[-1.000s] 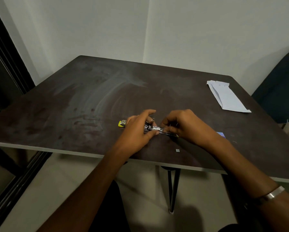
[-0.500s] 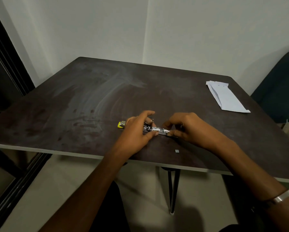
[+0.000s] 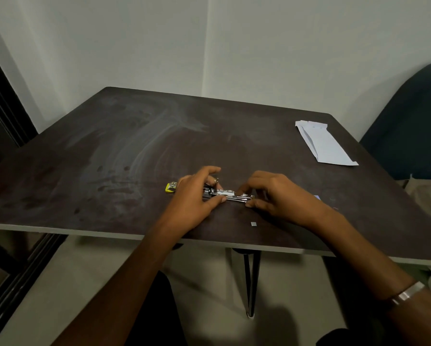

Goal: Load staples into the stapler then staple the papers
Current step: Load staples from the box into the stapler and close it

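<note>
A small stapler point(image 3: 225, 194) lies opened on the dark table point(image 3: 109, 158), its shiny metal staple channel facing up and its yellow end point(image 3: 170, 188) poking out to the left. My left hand point(image 3: 197, 196) grips the stapler's left part between thumb and fingers. My right hand point(image 3: 276, 196) pinches the channel's right end with its fingertips; any staples in the fingers are too small to tell. Folded white papers point(image 3: 321, 143) lie at the far right of the table, well away from both hands.
A tiny pale scrap or staple piece point(image 3: 253, 224) lies near the front edge. A bluish item point(image 3: 316, 197) peeks out behind my right wrist. A dark chair point(image 3: 414, 126) stands at the right, a dark door frame point(image 3: 2, 108) at the left.
My right hand has slid a little rightward along the stapler's channel, showing more of the metal. My left hand keeps its hold and the stapler stays in place.
</note>
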Motion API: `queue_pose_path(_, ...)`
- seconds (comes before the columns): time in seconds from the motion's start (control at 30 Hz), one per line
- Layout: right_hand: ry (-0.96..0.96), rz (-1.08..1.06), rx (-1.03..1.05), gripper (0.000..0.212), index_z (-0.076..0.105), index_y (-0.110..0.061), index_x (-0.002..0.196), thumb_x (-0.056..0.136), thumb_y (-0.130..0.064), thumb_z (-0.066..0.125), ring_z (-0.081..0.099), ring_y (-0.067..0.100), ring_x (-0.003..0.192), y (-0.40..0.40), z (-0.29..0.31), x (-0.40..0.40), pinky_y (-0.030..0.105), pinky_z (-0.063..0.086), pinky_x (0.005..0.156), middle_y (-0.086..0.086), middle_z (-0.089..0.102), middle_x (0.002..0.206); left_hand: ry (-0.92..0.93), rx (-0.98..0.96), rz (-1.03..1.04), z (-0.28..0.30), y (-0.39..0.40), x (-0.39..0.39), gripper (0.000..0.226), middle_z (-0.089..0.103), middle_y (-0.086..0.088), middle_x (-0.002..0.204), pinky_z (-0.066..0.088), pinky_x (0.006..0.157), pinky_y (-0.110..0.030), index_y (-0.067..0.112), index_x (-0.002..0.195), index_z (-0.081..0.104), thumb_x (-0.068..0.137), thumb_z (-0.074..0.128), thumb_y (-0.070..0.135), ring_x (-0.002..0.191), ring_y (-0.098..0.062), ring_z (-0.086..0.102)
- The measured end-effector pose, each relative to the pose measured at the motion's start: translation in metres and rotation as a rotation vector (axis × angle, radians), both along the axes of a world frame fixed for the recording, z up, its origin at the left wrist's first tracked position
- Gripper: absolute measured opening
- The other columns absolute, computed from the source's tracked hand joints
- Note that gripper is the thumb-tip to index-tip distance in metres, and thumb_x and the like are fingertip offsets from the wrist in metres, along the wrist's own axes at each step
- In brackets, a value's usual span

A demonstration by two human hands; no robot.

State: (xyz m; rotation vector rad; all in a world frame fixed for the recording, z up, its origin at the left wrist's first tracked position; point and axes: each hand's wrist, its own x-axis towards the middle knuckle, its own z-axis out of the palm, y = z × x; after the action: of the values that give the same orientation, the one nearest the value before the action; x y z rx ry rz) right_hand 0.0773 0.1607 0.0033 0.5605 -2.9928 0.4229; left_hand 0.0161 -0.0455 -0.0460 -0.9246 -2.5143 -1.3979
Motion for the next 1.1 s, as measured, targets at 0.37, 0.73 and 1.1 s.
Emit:
queue_pose_path(0.37,0.000,-0.103,-0.117,0.023,0.066,-0.019,0.103,0.081,-0.019,0.072,0.058,0.009,0.082,0.006,-0.001,0.007,0.015,0.044,0.072,-0.005,0.063,0.096,-0.012,-0.001,0.008,0.004,-0.001,0.003,0.054,0.070,0.011,0.096,0.046,0.091,-0.017,0.022,0.126,0.054,0.077,0.077,0.023,0.098,-0.005,0.063)
queue_pose_path(0.73,0.140,-0.331,-0.363,0.013,0.071,-0.021,0.091,0.079,-0.019,0.075,0.054,0.003,0.069,-0.002,-0.031,0.016,0.004,0.037,0.064,-0.008,0.056,0.078,-0.155,0.230,0.010,0.010,-0.007,0.004,0.014,0.075,0.005,0.093,0.051,0.080,-0.011,0.014,0.094,0.074,0.080,0.073,0.012,0.087,-0.002,0.069)
queue_pose_path(1.1,0.180,-0.336,-0.367,0.012,0.069,-0.023,0.093,0.081,-0.023,0.072,0.052,0.002,0.069,-0.004,-0.039,0.018,0.006,0.037,0.065,-0.006,0.057,0.082,0.010,-0.004,-0.002,0.008,-0.003,0.002,0.016,0.072,0.007,0.094,0.040,0.079,-0.001,0.019,0.098,0.078,0.084,0.070,0.019,0.097,-0.002,0.061)
